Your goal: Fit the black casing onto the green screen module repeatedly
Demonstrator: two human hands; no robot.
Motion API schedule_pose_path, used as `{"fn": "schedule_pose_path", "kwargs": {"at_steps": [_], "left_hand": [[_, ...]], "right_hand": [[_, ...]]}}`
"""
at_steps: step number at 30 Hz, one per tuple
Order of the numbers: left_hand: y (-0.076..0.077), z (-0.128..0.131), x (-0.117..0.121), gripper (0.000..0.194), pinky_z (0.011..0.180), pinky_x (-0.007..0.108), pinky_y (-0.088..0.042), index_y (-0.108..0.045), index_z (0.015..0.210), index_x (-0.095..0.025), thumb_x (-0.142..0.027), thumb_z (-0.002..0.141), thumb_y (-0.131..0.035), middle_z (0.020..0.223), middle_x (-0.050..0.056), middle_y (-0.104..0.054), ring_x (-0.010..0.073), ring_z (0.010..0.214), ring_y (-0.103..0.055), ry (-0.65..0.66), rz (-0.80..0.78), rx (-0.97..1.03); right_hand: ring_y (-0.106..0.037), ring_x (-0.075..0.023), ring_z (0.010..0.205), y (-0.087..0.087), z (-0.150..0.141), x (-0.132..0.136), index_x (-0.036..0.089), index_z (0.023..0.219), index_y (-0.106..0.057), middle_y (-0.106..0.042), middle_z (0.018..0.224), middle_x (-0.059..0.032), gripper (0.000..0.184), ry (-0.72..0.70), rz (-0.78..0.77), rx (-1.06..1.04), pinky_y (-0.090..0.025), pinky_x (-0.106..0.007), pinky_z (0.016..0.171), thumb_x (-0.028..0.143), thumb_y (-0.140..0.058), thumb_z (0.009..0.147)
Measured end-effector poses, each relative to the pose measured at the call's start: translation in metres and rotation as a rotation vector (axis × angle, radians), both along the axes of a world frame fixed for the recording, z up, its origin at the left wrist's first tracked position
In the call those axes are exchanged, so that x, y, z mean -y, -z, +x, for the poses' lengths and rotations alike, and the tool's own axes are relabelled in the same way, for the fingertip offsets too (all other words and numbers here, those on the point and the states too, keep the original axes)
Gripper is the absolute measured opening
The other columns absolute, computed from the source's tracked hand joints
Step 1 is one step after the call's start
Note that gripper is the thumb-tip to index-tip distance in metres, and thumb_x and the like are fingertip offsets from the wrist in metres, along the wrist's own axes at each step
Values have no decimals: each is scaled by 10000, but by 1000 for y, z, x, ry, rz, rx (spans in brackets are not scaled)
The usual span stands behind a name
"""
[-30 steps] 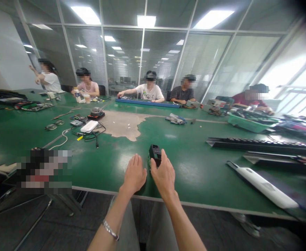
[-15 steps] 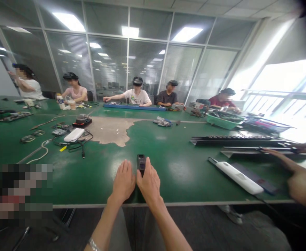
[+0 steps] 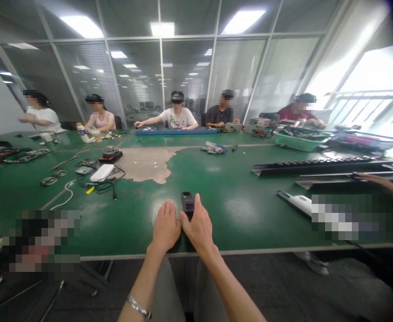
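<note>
A small black boxy device with a dark display-like face stands on the green table in front of me. My left hand lies palm down just left of it, fingers stretched out and close together, holding nothing. On the device's right side my right hand is turned on edge with straight fingers. Its thumb is near the device's lower end, which the hand partly hides. Whether the right hand touches the device, I cannot tell. The two hands almost meet at the thumbs.
To the left lie a white power bank-like box, cables and circuit boards. Long black metal rails and a white power strip are on the right, near another person's hand. Several people sit across the table, by a green basket.
The view has shifted slightly, so the scene sits a little differently. My hands keep nearly the same pose around the device. The person's arm at right has moved back toward the edge.
</note>
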State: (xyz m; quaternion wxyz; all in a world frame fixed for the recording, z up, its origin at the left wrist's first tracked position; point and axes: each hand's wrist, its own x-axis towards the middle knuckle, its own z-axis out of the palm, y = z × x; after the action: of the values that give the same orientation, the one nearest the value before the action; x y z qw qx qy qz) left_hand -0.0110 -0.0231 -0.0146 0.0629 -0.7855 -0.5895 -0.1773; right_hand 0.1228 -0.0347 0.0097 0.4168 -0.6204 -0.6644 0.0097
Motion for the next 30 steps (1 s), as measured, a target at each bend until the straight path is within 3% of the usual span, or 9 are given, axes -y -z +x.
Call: {"fn": "schedule_pose_path", "kwargs": {"at_steps": [7, 12, 17, 22, 26, 30], "left_hand": [[-3, 2, 1, 598, 1172, 471, -256, -300, 1476, -12, -290, 950, -361, 1551, 211, -308, 301, 1456, -251, -1, -42, -11], [-8, 3, 1, 605, 1171, 478, -258, -316, 1479, -31, -360, 974, -367, 1557, 199, -302, 313, 1455, -249, -15, -61, -18], [-5, 3, 1, 706, 1173, 480, -253, -320, 1479, -21, -531, 991, -323, 1554, 209, -300, 325, 1462, -223, -8, -58, -23], [-4, 3, 2, 729, 1179, 470, -242, -321, 1479, -15, -560, 998, -272, 1552, 213, -302, 323, 1459, -232, -14, -50, -39], [-6, 3, 2, 714, 1172, 474, -255, -328, 1478, -24, -554, 1005, -244, 1548, 207, -314, 316, 1458, -240, -14, -57, -39], [-4, 3, 0, 822, 1168, 485, -258, -331, 1474, -14, -657, 967, -253, 1543, 224, -314, 331, 1457, -237, -7, -57, -21]], "right_hand": [[-593, -301, 1171, -19, 2, -8, 67, 1509, -248, -558, 1361, -213, 708, 14, 37, -96, -485, -449, 974, 321, -503, 900], [-578, -269, 1208, -38, 25, -11, 100, 1519, -224, -551, 1377, -193, 721, 33, 151, -215, -467, -439, 1012, 357, -510, 910], [-551, -298, 1248, -18, 56, -10, 90, 1497, -286, -536, 1389, -209, 689, 109, 126, -176, -465, -477, 1015, 339, -517, 897], [-539, -295, 1262, 9, 65, -11, 80, 1499, -279, -507, 1420, -208, 675, 88, 97, -136, -442, -473, 1045, 321, -495, 907], [-543, -289, 1251, 17, 65, -11, 85, 1507, -262, -494, 1432, -208, 676, 90, 80, -116, -440, -472, 1049, 323, -482, 914], [-553, -298, 1227, 21, 66, -10, 73, 1512, -242, -500, 1418, -220, 700, 99, 50, -74, -451, -482, 1030, 315, -487, 903]]}}
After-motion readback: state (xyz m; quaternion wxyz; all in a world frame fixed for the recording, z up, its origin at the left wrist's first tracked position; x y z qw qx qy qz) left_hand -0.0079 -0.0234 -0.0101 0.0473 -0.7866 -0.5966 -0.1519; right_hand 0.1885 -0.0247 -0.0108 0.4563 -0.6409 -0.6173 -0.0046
